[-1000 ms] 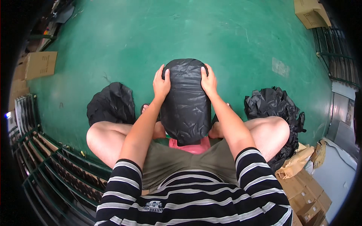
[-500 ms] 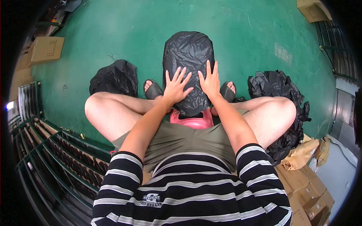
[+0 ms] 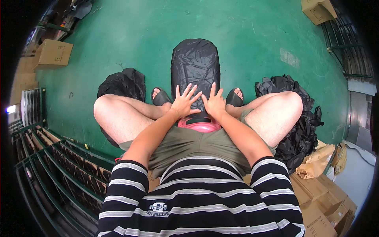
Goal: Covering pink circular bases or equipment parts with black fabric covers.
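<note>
Between my feet lies an oblong bundle wrapped in black plastic (image 3: 195, 59), rounded at its far end and creased on top. My left hand (image 3: 184, 104) rests on its near left part, fingers spread. On the near right part lies my right hand (image 3: 214, 103), its visible fingers stretched out and its thumb pointing toward the left hand. Neither hand grips anything. Just below the bundle's near end, a pink plastic stool (image 3: 200, 126) shows between my thighs. What the black plastic covers is hidden.
Crumpled black plastic lies by my left knee (image 3: 125, 85) and a bigger heap by my right knee (image 3: 304, 114). Cardboard boxes (image 3: 316, 193) stand at the lower right, another box (image 3: 55, 52) at the far left. Dark green metal racks (image 3: 75, 158) line the left side.
Both hands have slid toward me along the black bundle, still flat with fingers spread. More of the bundle's far part is uncovered by them. The view has shifted slightly.
</note>
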`<act>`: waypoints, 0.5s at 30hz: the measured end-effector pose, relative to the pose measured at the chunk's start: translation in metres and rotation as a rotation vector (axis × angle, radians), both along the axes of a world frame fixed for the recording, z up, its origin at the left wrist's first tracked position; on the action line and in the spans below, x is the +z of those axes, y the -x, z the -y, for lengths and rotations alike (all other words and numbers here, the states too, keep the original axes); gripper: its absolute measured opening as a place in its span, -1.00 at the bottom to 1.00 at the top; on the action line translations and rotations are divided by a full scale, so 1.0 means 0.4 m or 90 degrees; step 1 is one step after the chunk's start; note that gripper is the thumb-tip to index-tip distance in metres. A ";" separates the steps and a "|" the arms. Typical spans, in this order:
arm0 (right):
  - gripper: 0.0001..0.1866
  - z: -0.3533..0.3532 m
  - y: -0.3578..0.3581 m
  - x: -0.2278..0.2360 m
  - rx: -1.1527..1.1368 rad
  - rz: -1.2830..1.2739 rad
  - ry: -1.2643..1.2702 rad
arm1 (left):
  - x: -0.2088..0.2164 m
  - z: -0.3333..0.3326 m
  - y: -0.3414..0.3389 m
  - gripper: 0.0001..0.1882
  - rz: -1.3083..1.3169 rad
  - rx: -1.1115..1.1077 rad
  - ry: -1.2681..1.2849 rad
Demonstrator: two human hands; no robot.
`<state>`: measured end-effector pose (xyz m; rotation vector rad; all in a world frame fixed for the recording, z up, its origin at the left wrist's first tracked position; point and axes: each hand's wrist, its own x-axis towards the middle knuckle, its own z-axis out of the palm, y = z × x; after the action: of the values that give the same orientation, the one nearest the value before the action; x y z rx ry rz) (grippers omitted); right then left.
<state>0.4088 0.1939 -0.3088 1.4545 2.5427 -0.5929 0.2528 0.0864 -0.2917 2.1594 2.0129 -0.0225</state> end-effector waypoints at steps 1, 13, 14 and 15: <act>-0.05 0.013 -0.010 0.009 0.019 0.036 0.027 | 0.004 0.000 -0.001 -0.03 0.001 0.004 0.017; 0.02 0.015 -0.027 0.040 0.118 0.273 0.228 | 0.029 -0.003 -0.028 0.18 -0.016 0.033 0.084; 0.02 0.012 -0.025 0.046 0.096 0.273 0.280 | 0.029 0.002 -0.033 0.18 -0.018 0.034 0.084; 0.02 0.010 -0.022 0.051 0.075 0.272 0.333 | 0.029 0.008 -0.039 0.20 -0.025 0.068 0.085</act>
<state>0.4176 0.1900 -0.2884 1.0954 1.9354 -0.7587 0.2684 0.0831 -0.2801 1.9845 2.0821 -0.1805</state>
